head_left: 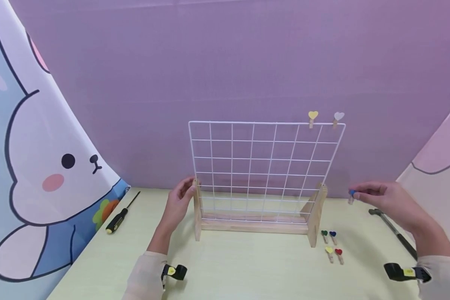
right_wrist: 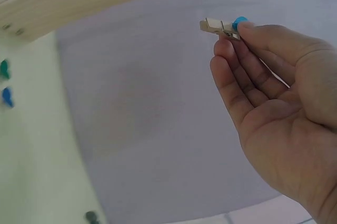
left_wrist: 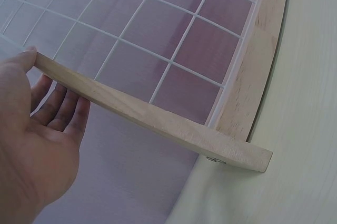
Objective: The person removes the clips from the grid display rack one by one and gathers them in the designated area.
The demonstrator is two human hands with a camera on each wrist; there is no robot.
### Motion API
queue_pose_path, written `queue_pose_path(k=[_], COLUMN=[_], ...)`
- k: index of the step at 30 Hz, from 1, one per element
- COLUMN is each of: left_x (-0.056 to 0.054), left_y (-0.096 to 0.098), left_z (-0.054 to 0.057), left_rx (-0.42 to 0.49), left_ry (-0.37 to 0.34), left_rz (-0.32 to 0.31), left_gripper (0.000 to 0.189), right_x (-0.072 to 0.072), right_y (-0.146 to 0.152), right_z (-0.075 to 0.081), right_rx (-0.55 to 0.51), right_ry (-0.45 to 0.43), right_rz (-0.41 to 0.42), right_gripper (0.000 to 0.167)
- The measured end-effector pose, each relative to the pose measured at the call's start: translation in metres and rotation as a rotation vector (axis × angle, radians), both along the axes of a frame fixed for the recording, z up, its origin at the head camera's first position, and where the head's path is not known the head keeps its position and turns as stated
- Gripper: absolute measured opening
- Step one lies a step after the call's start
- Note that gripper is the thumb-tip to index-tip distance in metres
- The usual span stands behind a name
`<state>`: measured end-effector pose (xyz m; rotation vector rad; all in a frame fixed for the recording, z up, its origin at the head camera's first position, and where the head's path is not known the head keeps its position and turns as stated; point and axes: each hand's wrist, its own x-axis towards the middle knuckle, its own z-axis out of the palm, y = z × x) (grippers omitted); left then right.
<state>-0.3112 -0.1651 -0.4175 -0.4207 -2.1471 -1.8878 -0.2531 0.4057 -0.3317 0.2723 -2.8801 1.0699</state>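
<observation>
My right hand (head_left: 395, 204) pinches a small wooden clothespin (right_wrist: 213, 26) with a blue top between thumb and fingers, raised to the right of the rack. A white wire grid (head_left: 262, 158) stands upright in a wooden stand (head_left: 247, 226). At the stand's left upright (left_wrist: 137, 110), my left hand (head_left: 178, 204) grips the upper end, thumb on one side and fingers on the other. Two clothespins are clipped on the grid's top edge near the right corner, one with a yellow heart (head_left: 313, 115), one with a white heart (head_left: 338, 116).
Several heart clothespins lie right of the stand: green (head_left: 324, 234), dark blue (head_left: 333, 235), yellow (head_left: 329, 251) and red (head_left: 338, 253). A hammer (head_left: 395, 234) lies by the right forearm. On the left lies a screwdriver (head_left: 118, 219). Purple cloth (head_left: 228, 62) hangs behind the table.
</observation>
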Motion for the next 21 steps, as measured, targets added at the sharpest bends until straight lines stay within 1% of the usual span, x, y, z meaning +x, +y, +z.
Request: queue_pose_path(k=[4, 7, 13, 16, 21], left_x=[0.0, 0.0, 0.001, 0.001, 0.0], left_y=[0.0, -0.001, -0.001, -0.001, -0.001], left_z=[0.0, 0.0, 0.0, 0.0, -0.001], left_rx=[-0.002, -0.005, -0.002, 0.002, 0.007], left_ry=[-0.002, -0.002, -0.001, 0.003, 0.01], left_rz=[0.005, 0.005, 0.002, -0.002, -0.007], left_gripper=[0.044, 0.044, 0.045, 0.045, 0.044], right_x=[0.0, 0.0, 0.001, 0.002, 0.004], right_y=[0.005, 0.008, 0.011, 0.012, 0.013], right_z=[-0.018, -0.029, -0.05, -0.061, -0.075], right_rx=[0.019, 0.009, -0.082, -0.12, -0.136], right_ry=[-0.02, -0.028, -0.032, -0.051, -0.083], right_rz=[-0.008, -0.005, 0.019, 0.027, 0.026], right_gripper=[0.04, 0.04, 0.036, 0.034, 0.035])
